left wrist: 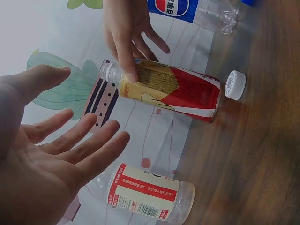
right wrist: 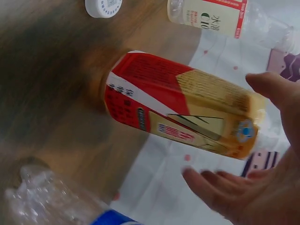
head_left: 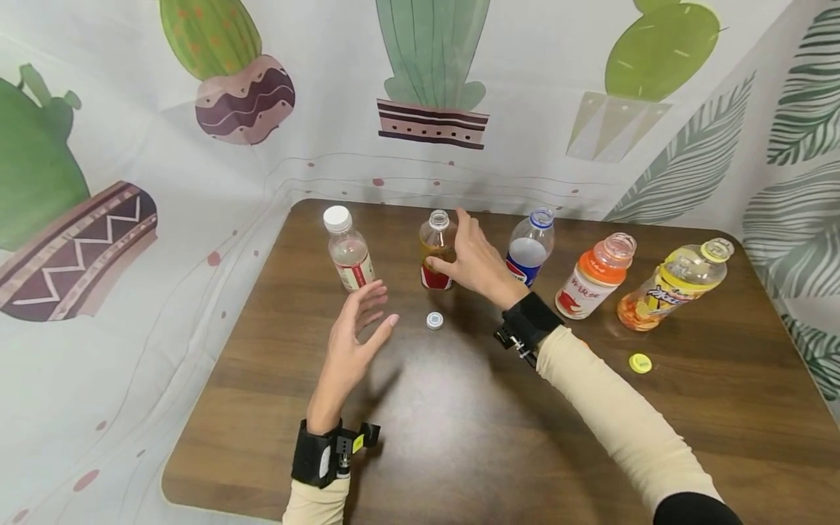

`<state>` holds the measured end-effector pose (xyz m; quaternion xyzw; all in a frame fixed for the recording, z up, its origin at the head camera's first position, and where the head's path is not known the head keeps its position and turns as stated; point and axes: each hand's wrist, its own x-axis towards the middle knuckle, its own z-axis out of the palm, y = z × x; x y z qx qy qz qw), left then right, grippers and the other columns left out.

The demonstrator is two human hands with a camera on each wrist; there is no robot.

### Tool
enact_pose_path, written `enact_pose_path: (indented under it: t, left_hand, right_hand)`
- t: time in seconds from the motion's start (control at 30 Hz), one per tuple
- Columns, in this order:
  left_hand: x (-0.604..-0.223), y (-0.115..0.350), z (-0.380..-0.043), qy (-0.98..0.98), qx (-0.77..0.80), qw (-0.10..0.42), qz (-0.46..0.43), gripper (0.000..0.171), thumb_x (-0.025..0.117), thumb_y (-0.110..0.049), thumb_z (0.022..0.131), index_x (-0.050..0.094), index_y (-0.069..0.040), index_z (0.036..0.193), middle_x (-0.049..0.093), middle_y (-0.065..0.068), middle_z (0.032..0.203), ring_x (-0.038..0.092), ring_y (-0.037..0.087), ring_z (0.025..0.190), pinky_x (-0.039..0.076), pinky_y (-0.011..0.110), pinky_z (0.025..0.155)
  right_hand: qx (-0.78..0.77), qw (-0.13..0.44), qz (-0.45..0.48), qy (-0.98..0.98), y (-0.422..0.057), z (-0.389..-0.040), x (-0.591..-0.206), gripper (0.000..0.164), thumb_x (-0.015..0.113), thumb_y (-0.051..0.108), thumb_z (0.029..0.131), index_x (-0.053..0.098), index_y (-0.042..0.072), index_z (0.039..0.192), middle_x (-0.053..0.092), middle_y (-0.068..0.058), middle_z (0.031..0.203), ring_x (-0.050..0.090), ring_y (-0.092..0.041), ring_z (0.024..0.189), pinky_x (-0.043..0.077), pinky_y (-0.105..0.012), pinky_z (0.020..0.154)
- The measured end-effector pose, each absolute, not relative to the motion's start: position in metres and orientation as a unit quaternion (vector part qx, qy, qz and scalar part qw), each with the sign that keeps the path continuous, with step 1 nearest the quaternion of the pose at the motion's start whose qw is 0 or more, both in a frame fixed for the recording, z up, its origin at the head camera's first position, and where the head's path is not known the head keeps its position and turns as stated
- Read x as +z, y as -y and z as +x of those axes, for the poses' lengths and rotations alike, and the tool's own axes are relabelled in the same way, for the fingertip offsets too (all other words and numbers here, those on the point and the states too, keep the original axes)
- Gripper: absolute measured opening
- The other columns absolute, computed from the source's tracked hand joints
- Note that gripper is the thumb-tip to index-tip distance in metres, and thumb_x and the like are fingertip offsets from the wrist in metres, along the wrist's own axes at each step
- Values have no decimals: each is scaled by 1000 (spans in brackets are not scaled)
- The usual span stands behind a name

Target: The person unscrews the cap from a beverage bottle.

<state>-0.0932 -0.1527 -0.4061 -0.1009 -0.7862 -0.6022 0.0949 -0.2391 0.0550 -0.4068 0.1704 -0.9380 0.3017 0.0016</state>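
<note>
Near the back middle of the table stands an uncapped bottle with a red and yellow label and brown drink inside; its label also shows in the right wrist view. My right hand is around its upper part, thumb on one side and fingers on the other. In the right wrist view a gap shows between the fingers and the bottle. My left hand is held in the air with spread fingers, holding nothing. It is nearest to a clear bottle with a white cap. A loose white cap lies before the red and yellow bottle.
Right of my right hand stand an uncapped blue-labelled bottle, an uncapped orange and white bottle and an uncapped yellow-labelled bottle. A yellow cap lies before them. Behind the wooden table hangs a cactus-print cloth.
</note>
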Motion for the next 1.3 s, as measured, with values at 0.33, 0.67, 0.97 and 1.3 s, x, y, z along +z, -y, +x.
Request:
enact_pose_path:
  t: [0.33, 0.67, 0.97, 1.3]
  left_hand:
    - [-425, 169, -95, 740, -636, 191, -102, 31, 60, 2, 96, 59, -2, 127, 65, 16, 103, 68, 22, 84, 59, 29, 75]
    - [-422, 178, -91, 717, -643, 261, -73, 19, 58, -4, 98, 64, 1, 115, 60, 15, 82, 59, 15, 64, 53, 22, 59]
    - [-427, 183, -89, 713, -646, 267, -57, 20, 58, -5, 99, 63, 2, 116, 56, 26, 83, 58, 17, 63, 52, 22, 58]
    - [-417, 189, -92, 689, -652, 312, -42, 36, 63, 7, 91, 54, 10, 126, 61, 17, 105, 61, 18, 94, 51, 22, 79]
  right_hand:
    - [370, 192, 286, 863, -21, -206, -363, 53, 64, 27, 96, 45, -5, 134, 55, -20, 124, 54, -31, 112, 49, -39, 96]
    - [392, -6, 243, 887, 59, -233, -381, 83, 72, 43, 89, 32, 0, 147, 46, -18, 143, 46, -29, 133, 41, -39, 112]
    - [407, 4, 231, 884, 83, -252, -408, 55, 69, 40, 92, 50, 8, 133, 58, -13, 128, 53, -28, 119, 47, -41, 99]
    - [418, 90, 322, 845, 38, -218, -359, 47, 72, 38, 90, 58, 8, 123, 61, -6, 115, 56, -19, 107, 49, -32, 92]
